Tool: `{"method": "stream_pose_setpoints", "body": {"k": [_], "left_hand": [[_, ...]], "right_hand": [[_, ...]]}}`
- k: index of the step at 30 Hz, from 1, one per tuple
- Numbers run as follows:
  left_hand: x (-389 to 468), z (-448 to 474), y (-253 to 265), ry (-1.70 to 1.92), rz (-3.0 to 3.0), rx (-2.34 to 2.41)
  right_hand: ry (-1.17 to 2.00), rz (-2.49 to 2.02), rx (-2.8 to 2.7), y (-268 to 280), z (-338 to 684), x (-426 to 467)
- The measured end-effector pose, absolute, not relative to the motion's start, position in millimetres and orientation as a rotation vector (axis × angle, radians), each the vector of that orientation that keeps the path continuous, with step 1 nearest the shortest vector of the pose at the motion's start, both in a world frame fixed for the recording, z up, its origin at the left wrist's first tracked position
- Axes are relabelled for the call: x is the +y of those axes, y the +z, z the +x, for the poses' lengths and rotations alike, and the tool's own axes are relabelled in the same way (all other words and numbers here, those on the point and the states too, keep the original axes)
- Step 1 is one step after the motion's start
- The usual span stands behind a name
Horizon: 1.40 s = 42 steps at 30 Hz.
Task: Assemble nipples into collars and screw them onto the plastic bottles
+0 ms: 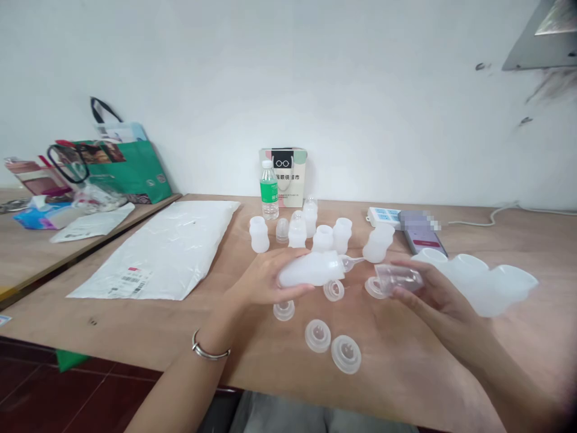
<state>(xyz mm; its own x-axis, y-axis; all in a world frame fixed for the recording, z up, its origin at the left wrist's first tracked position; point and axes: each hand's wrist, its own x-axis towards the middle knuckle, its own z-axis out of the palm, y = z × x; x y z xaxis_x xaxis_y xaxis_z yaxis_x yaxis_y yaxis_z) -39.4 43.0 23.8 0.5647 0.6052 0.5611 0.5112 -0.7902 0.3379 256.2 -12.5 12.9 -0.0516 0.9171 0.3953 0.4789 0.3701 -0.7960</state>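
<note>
My left hand (pixel 270 276) is wrapped round a white squeeze bottle (pixel 311 269), held sideways above the table with its clear pointed nozzle (pixel 351 262) toward the right. In my right hand (pixel 428 294) is a clear cap (pixel 399 279), its wide end facing the nozzle and apart from it. Several translucent ring lids (pixel 318 335) lie below and between my hands. Behind them stand white bottle bodies (pixel 259 234), some topped with clear caps (pixel 310 207). More white bottle bodies (pixel 478 282) are grouped beyond my right hand.
A phone (pixel 421 231) lies beside a white box (pixel 383 216) at the back right. A water bottle (pixel 269 192) stands before a paper bag (pixel 295 180) at the wall. A white mailing bag (pixel 166 246) covers the table's left part. Green bag (pixel 139 168) stands farther left.
</note>
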Motion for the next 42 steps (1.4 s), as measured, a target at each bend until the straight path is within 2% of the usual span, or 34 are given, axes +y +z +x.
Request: {"method": "stream_pose_setpoints", "body": {"k": [7,11,14,18,27,34,42], "left_hand": [[47.0,-50.1,31.4,1.075,2.529,0.859],[47.8,-53.6,33.1,1.095,2.488,0.871],[47.0,-51.0,31.0,0.991,2.503,0.902],[46.7,-48.4,29.6,0.886,2.515,0.94],[43.3,-48.8,36.1,0.904,2.456,0.824],[44.6,-50.3,39.5,0.967,2.499,0.877],[37.6,-50.3,50.5,0.83,2.516,1.099]], "right_hand": [[0.826,-0.921,-1.661,34.5,216.4,13.2],[0.778,-0.964,-1.64,40.3,223.7,18.8],[0.804,-0.989,-1.82,45.2,224.8,18.3],[0.686,-0.977,-2.018,44.0,213.5,16.8],[0.656,-0.934,-1.973,29.0,195.0,20.2],[0.623,-0.857,-1.994,38.6,189.1,31.6],[0.953,-0.78,-1.86,53.0,185.0,39.1]]}}
